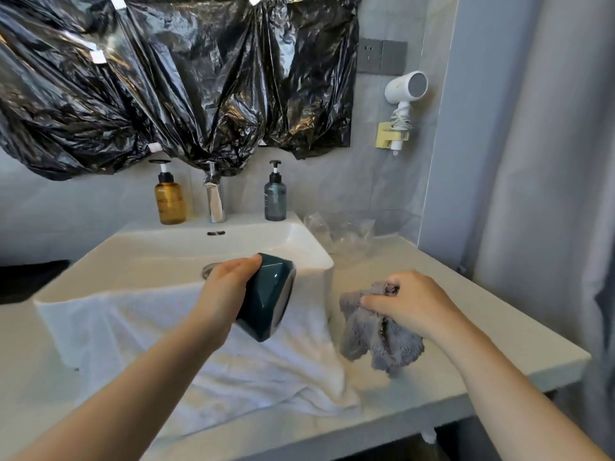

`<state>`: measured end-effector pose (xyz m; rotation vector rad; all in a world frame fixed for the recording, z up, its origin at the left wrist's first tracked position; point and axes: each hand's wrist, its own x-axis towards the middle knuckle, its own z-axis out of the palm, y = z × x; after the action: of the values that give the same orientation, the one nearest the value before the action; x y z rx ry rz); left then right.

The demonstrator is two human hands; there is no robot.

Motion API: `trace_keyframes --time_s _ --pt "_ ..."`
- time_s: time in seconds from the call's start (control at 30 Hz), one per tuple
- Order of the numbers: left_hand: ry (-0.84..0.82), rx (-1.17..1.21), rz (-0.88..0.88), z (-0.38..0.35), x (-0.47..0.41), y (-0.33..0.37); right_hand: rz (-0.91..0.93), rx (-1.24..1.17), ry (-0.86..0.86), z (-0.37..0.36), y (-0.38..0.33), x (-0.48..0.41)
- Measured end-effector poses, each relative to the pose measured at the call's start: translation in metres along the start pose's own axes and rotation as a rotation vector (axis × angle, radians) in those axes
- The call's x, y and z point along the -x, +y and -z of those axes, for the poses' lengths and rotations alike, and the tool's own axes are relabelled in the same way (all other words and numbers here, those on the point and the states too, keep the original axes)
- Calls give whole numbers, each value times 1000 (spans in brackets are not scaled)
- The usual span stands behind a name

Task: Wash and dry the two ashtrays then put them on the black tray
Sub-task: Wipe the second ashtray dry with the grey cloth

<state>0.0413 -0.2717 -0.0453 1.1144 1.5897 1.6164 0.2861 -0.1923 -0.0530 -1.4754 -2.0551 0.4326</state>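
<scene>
Nearest, a white towel (233,354) hangs over the front rim of the white basin (186,251) and spreads onto the grey counter (482,331). Above it the left hand (226,287) is wrapped round a dark teal faceted ashtray (266,297), held on its side over the basin's front right corner with its open mouth turned right. Just to its right, the right hand (409,304) is closed on a bunched grey cloth (376,337), which hangs down to the counter. Crumpled clear plastic (339,231) lies farther back on the counter. Behind the basin a chrome tap (214,197) stands between an amber pump bottle (169,197) and a blue-grey pump bottle (275,196); their fill levels cannot be made out. Black plastic sheeting (173,78) covers the wall above, and a white hairdryer (404,91) hangs at right.
</scene>
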Motion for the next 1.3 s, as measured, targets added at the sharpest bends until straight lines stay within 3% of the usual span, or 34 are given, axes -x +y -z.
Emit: trace_keyframes --time_s 0.1,0.33,0.47,0.53,0.63,0.77,0.9,1.07,1.3 --pt "-20 8 26 -4 13 -13 -50 40 -2 -16 20 7" --pt "-50 -22 49 -12 30 -28 -117 9 215 -41 58 2" --pt "-94 -43 30 -16 31 -32 -181 -131 5 -45 61 2" --pt "-135 -96 -2 -17 32 -33 -146 -91 -49 -46 57 4" --pt "-207 -324 -195 -17 33 -33 -80 -207 -83 -45 44 7" --pt "-328 -785 -661 -12 36 -31 -203 -819 -359 -40 11 13" --pt "-500 -1039 -1083 -7 34 -29 -254 -927 -589 -39 -9 11" --pt "-630 -1177 -1288 -5 33 -26 -205 -834 -688 -50 -18 12" --pt "-656 -1161 -1334 -1 30 -30 -74 -763 -477 -71 -13 22"
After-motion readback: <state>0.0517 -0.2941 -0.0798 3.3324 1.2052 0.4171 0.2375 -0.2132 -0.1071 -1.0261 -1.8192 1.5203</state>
